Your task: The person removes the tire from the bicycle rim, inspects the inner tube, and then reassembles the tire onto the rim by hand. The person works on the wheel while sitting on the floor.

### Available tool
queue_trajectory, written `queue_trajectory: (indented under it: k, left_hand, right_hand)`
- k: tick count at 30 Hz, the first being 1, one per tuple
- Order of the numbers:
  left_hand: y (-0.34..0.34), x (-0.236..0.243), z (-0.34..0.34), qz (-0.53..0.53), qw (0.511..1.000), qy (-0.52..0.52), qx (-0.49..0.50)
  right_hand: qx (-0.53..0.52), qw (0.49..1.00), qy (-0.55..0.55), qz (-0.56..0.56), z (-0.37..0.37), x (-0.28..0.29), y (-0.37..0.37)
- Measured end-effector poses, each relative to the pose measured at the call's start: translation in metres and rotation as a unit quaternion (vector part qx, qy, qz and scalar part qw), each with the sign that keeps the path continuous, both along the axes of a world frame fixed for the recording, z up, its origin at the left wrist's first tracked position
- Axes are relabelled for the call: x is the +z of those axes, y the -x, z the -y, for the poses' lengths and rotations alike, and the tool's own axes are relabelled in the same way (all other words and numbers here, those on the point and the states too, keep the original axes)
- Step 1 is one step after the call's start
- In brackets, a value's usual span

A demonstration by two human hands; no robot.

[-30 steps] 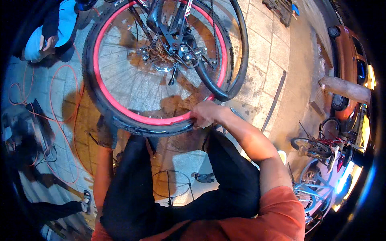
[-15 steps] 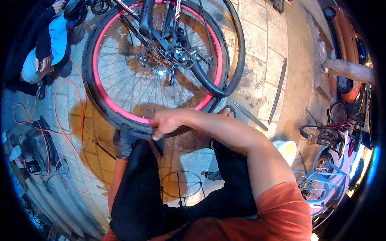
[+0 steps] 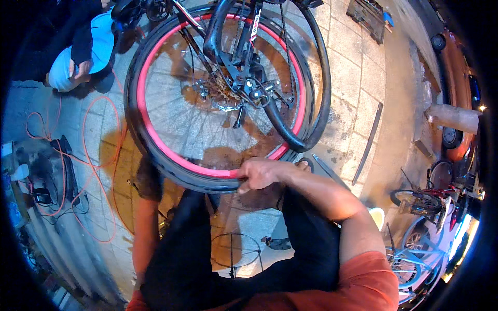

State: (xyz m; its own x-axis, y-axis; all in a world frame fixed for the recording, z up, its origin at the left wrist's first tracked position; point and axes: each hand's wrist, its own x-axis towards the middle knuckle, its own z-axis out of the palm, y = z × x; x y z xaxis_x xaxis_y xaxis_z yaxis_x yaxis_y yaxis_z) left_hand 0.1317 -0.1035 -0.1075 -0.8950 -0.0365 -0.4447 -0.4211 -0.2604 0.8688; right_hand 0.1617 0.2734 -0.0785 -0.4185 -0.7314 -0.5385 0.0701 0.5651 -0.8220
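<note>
In front of me is a bicycle's rear wheel with a pink rim (image 3: 155, 141), thin spokes and a black tyre (image 3: 136, 116). My right hand (image 3: 261, 173) is closed around the rim and tyre at the near edge. To the left, at the tyre's lower left edge, is my left hand (image 3: 149, 179); it looks dark, perhaps gloved or in shadow, and its fingers are not clear. A loose black inner tube (image 3: 327, 78) loops down the wheel's right side. The cassette (image 3: 224, 90) and rear derailleur (image 3: 255, 92) show at the hub.
A seated person's hand (image 3: 80, 71) rests at the upper left. An orange hose (image 3: 85, 129) coils on the paving below. Flat dark strips (image 3: 367, 145) lie on the right, near parked bicycles (image 3: 415, 249) and a post (image 3: 454, 118). A toolbox-like case (image 3: 367, 18) sits farther off.
The view has shifted, so the wheel sits farther right and lower. My right hand has slid right along the rim; my left hand has moved left along the tyre, so they are farther apart.
</note>
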Motion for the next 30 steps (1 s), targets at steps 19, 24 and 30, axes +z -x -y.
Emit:
queue_trajectory:
  k: [19, 24, 30]
  left_hand:
    - [-0.013, -0.019, 0.031, -0.113, 0.867, 0.442, -0.201]
    - [0.0, 0.003, 0.013, -0.105, 0.885, 0.411, -0.193]
    - [-0.029, -0.017, -0.014, -0.025, 0.981, -0.023, -0.191]
  right_hand:
    - [0.099, 0.986, -0.133, 0.014, -0.016, 0.016, 0.018]
    - [0.114, 0.978, -0.164, -0.064, -0.006, 0.004, 0.006]
    - [0.031, 0.995, -0.035, -0.092, 0.021, 0.007, 0.004]
